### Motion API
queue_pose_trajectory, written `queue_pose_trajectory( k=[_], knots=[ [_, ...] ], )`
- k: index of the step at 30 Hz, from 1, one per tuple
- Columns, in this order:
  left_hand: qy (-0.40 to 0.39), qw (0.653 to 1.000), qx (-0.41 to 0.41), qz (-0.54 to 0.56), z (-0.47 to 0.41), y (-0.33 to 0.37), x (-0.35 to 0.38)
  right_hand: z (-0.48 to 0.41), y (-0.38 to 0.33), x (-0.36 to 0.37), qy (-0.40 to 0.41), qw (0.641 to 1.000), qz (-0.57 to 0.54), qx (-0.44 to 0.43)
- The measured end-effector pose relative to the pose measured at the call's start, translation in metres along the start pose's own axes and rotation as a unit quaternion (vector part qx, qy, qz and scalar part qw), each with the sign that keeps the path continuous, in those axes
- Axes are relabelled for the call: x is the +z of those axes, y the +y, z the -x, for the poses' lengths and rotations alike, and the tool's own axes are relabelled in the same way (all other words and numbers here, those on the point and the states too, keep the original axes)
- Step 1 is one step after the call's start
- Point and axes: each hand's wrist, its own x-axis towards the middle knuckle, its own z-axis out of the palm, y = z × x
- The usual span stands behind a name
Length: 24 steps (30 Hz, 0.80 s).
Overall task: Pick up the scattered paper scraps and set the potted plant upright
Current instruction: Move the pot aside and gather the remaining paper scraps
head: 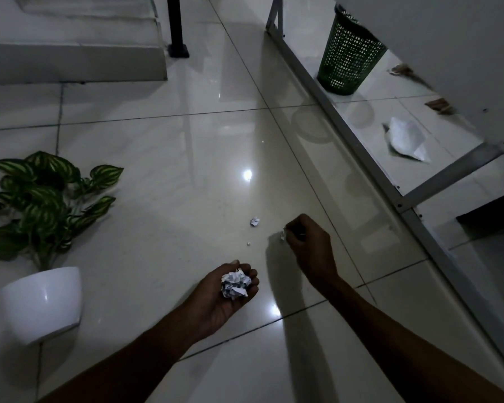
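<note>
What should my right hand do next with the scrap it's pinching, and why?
Probably carry that small scrap over and drop it into the cupped left hand, which already holds a crumpled wad. That would free the right hand for the next scrap lying on the floor tiles just beyond.

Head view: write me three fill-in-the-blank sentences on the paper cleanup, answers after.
1. The left hand cups a crumpled ball of ____.
2. The right hand pinches a small scrap just above the ____.
3. The green mesh bin stands under the ____ frame.
Missing words: paper; floor; metal
</note>
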Motion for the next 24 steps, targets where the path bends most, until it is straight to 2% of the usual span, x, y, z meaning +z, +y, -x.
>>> queue_pose_trajectory(
  k=[3,5,7,10,13,24],
  knots=[
    [-0.006,1.0,0.028,0.009,0.0,0.001,0.0,0.031,-0.033,0.009,-0.054,0.994,-0.091,-0.019],
    [-0.028,0.999,0.039,0.005,0.001,0.003,-0.001,0.053,-0.049,0.014,-0.106,0.988,-0.104,-0.052],
    [-0.046,0.998,0.037,-0.003,0.003,0.004,0.0,0.069,-0.059,0.017,-0.151,0.982,-0.079,-0.077],
    [-0.028,0.999,0.036,-0.014,0.006,0.002,0.0,0.082,-0.063,0.023,-0.186,0.976,0.025,-0.114],
    [-0.014,0.999,0.035,-0.012,0.008,0.002,-0.001,0.086,-0.063,0.028,-0.183,0.972,0.071,-0.132],
    [-0.025,0.999,0.036,-0.029,0.011,0.007,-0.01,0.093,-0.056,0.031,-0.149,0.981,0.006,-0.128]
  ],
)
